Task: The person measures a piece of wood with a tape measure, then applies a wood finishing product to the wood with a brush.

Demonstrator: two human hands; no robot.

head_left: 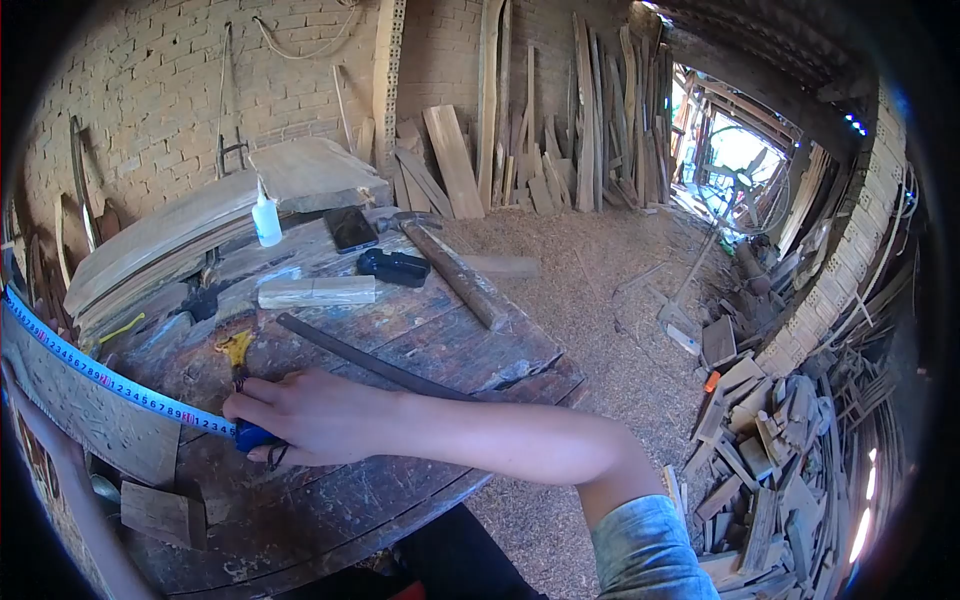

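**Tape stretched along a board**

My right hand [315,415] lies on the bench [330,510], fingers closed around the blue tape case [252,436], pressing it down near the board's end. From the case the tape [110,378] runs left and upward, a pale blue blade with black numbers, lying along the top edge of the board [85,410], a grey, speckled piece that slants toward the left edge of view. My left hand [25,415] is at that far-left edge against the board; I cannot tell whether it grips or only steadies.

A small wood block [160,515] sits on the bench just below the board. Just beyond my right hand lie a yellow-handled tool [238,352] and a long dark bar [370,362]. Farther back are a pale wood piece [318,291], a black case [394,266], a phone [351,229], a hammer [455,275] and a white glue bottle [266,220], standing upright with its cap on; its contents do not show.

The bench is round, dark, scarred and stained. Sawdust [610,300] covers the floor; planks [560,120] lean on the brick wall [150,90], and offcuts [770,450] are heaped at right.
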